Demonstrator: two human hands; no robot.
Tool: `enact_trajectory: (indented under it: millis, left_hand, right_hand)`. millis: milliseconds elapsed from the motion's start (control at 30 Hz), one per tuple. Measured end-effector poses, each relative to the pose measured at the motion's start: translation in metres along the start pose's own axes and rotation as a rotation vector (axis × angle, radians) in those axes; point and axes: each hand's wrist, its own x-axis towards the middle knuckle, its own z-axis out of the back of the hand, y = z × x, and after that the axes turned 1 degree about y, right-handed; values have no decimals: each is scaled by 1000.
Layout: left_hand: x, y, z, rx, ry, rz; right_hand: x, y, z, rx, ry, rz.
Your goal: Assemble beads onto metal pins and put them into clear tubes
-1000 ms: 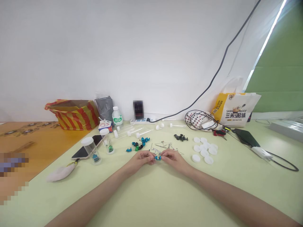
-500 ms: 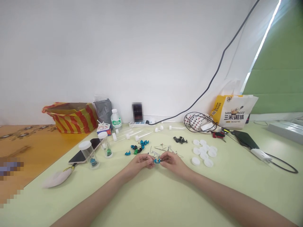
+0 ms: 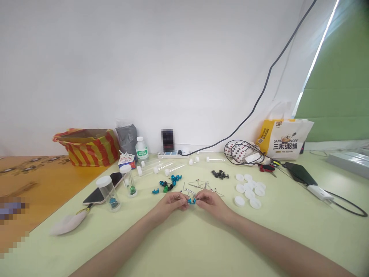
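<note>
A small blue plastic part (image 3: 191, 201) sits between my two hands, low over the green tabletop. My left hand (image 3: 175, 201) pinches its left side, with a thin metal pin (image 3: 180, 192) sticking up by the fingers. At the part's right side, the fingers of my right hand (image 3: 209, 201) are closed on it, hiding that end. Just beyond lie several thin metal pins (image 3: 198, 184). Left of these is a pile of blue, black and green plastic parts (image 3: 170, 184). Several black pieces (image 3: 220, 174) rest farther right.
Several white round lids (image 3: 239, 201) lie to the right. Two clear capped jars (image 3: 108, 193) stand left near a phone (image 3: 95, 195) and a feather-like pale object (image 3: 70, 222). Clear tubes (image 3: 175, 169), a bottle (image 3: 142, 149), a power strip (image 3: 173, 154) and a paper bag (image 3: 288, 139) line the back.
The view has tilted up slightly, so everything sits a little lower. Both hands still hold the blue part, with only slight finger movement.
</note>
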Motion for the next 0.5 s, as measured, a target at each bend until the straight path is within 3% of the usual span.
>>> enact_trajectory:
  millis: [267,500]
  left_hand:
    - [-1,-1,0,17,16,-5]
    - [-1,-1,0,7,5,-7]
  right_hand:
    - [-1,1,0,-28,-10,6]
    - [-2,-2,-1,90,19,-41]
